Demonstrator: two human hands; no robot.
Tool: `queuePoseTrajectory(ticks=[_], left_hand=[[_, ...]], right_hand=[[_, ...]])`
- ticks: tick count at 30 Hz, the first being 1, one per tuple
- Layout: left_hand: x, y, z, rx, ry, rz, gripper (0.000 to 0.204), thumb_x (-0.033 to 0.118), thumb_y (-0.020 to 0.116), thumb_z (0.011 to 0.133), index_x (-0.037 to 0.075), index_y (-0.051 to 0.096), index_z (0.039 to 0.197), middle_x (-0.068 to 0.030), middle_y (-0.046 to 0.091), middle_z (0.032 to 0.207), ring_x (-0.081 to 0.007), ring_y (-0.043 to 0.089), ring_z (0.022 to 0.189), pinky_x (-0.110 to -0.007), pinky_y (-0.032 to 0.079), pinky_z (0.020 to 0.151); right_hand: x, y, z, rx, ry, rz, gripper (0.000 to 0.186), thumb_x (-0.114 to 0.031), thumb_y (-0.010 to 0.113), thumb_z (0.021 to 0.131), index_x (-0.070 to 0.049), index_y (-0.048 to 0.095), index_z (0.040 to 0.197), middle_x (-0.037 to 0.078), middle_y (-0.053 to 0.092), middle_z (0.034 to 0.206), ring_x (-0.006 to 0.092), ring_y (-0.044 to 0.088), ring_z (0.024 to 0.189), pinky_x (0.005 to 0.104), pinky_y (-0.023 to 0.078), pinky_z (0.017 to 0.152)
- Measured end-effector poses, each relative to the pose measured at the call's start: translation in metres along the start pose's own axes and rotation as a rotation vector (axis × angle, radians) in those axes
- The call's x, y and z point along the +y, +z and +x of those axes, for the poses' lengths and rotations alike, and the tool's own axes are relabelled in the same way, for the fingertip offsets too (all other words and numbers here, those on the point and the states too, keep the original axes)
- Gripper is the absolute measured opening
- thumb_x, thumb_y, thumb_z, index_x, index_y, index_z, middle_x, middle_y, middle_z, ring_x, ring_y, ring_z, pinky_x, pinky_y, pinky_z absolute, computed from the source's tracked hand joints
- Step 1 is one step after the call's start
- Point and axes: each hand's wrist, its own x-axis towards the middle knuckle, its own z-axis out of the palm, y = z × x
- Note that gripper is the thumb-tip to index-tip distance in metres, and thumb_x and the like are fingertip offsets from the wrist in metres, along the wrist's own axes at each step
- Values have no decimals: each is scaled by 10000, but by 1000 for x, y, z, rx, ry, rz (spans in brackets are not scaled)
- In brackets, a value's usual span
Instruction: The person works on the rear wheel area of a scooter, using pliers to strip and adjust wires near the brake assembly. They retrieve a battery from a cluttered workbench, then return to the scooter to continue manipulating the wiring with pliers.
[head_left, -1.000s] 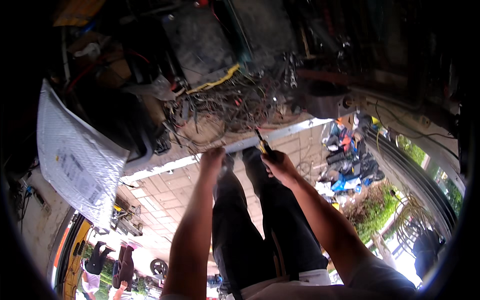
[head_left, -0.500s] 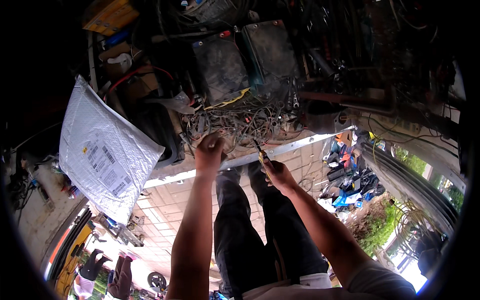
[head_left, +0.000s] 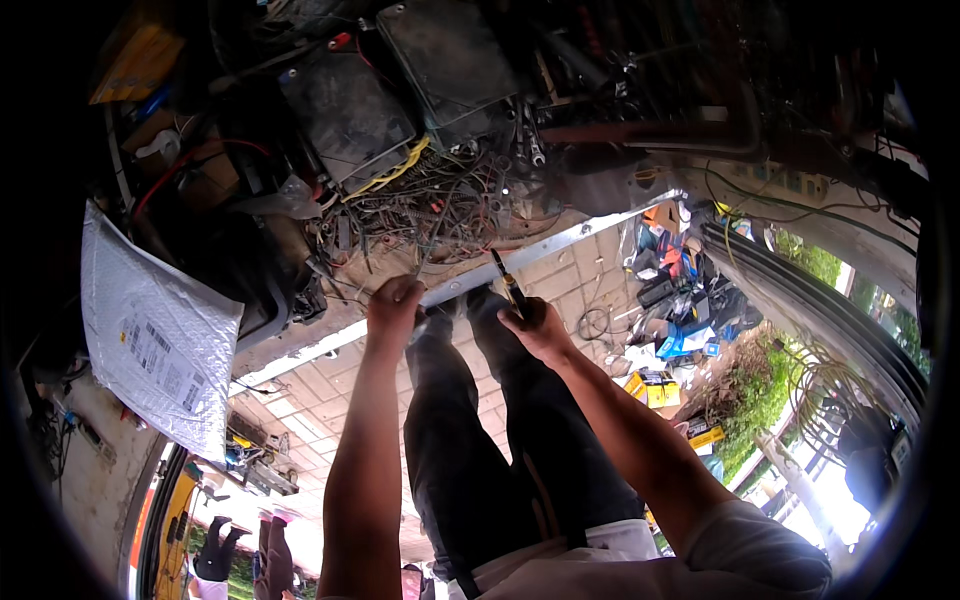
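Observation:
My left hand is closed in a pinch just off the front edge of the cluttered bench; whatever its fingers hold, if anything, is too small to make out. To its right, my right hand wraps round a slim hand tool with a yellow-and-black handle. The tool's dark tip points up and away, toward the bench edge; its exact kind is unclear. Beyond both hands lies a tangle of thin wires mixed with small metal parts. The hands are apart from each other.
Two dark box-shaped batteries sit behind the wires. A silvery bubble mailer lies at the left. A metal strip runs along the bench edge. Scattered boxes and bags cover the ground at right. Other people stand far lower left.
The view has swung, so the bench and mailer sit further left and the ground clutter shows more. Both hands remain closed near the bench edge; the right still grips the tool.

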Motion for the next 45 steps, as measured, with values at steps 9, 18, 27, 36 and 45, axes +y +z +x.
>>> queuePoseTrajectory(ticks=[9,18,27,36,45], left_hand=[[4,53,-18,-313,-308,-437,303,313,708,819,43,621,925,-32,627,860,-132,605,735,-279,496,656],[-16,57,-24,-317,-163,-297,347,223,688,829,-9,620,1077,-46,638,955,-128,580,872,-267,447,779],[-19,56,-15,-340,-232,-327,292,210,669,850,14,619,1060,-29,619,907,-97,569,680,-239,463,572],[-19,52,-9,-261,-263,-265,281,239,664,856,12,643,1020,-33,631,875,-97,548,630,-239,456,562],[-19,41,-5,-266,-254,-201,331,266,639,874,-11,618,1055,-59,645,885,-94,550,627,-238,459,614]], right_hand=[[8,7,4,-232,-334,-33,265,-224,671,812,-12,591,949,169,606,871,325,595,846,375,463,744],[-33,-14,3,-494,-49,-84,307,-238,662,803,12,586,964,145,619,800,227,584,758,348,454,719],[19,-48,69,-20,262,226,184,-222,666,810,-62,575,794,-26,458,612,92,393,560,303,335,495],[-5,-76,123,-38,554,444,433,-228,625,828,-125,498,1229,85,509,1198,285,478,1087,550,391,857],[-60,-81,105,-54,160,408,259,-156,643,822,-92,561,1058,55,593,880,158,562,728,357,500,574]])
